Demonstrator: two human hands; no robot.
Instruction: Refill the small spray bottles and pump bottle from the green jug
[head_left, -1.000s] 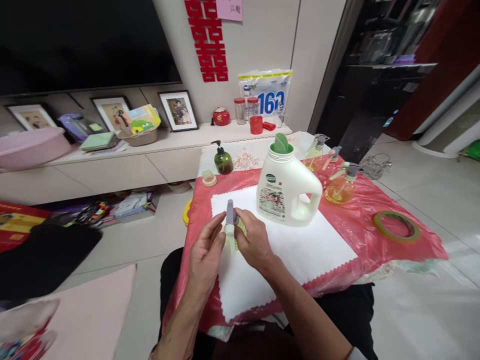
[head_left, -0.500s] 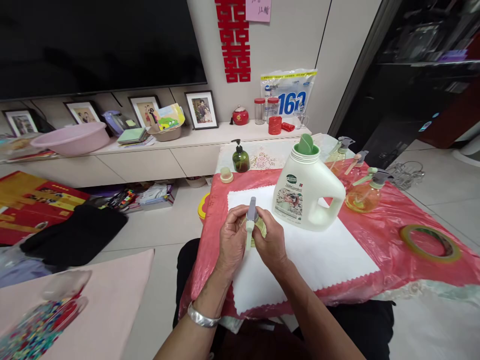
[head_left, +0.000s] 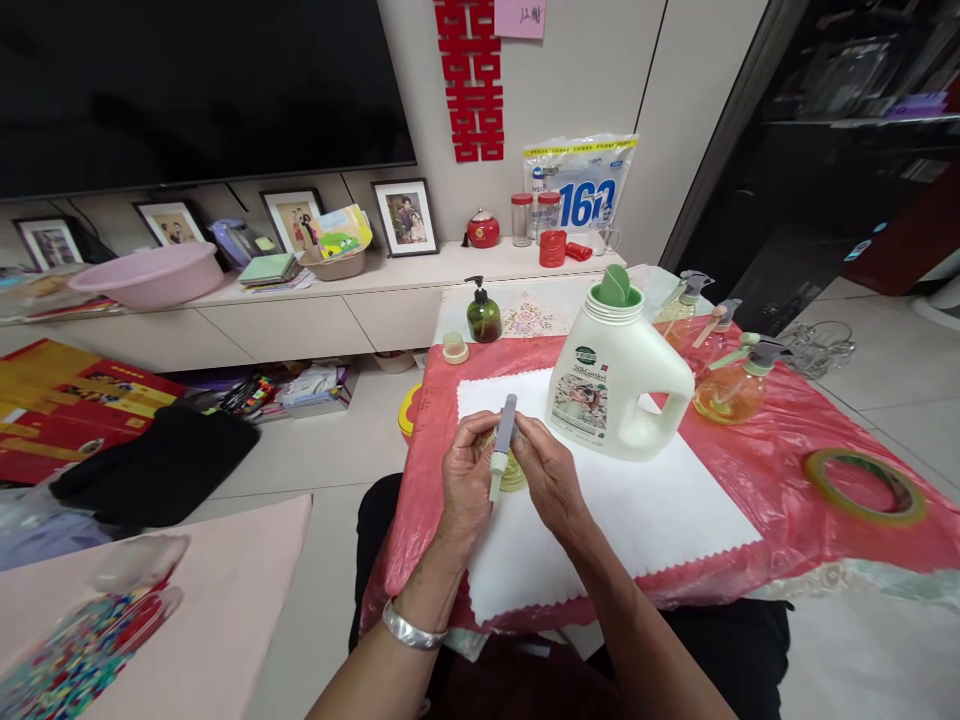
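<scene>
Both my hands meet over a white cloth [head_left: 637, 510] on a small table with a red plastic cover [head_left: 780, 500]. My left hand [head_left: 465, 480] and my right hand [head_left: 547, 475] pinch a small spray bottle [head_left: 504, 450] with a grey trigger head and a pale green trigger. Its round yellowish body shows between my fingers, low over the cloth. A big white detergent jug [head_left: 615, 385] with an open green spout stands just right of my hands.
Spray bottles [head_left: 739, 385] with yellow liquid stand at the table's right rear, a green pump bottle [head_left: 482, 315] and a small cap [head_left: 454, 347] at the back left, a tape roll [head_left: 862, 485] at right. A shelf with photo frames and a pink basin [head_left: 146, 275] lies beyond.
The view swung left a second ago and now holds steady. My fingers have shifted on the spray bottle: the sprayer head stands a little higher and the body shows more.
</scene>
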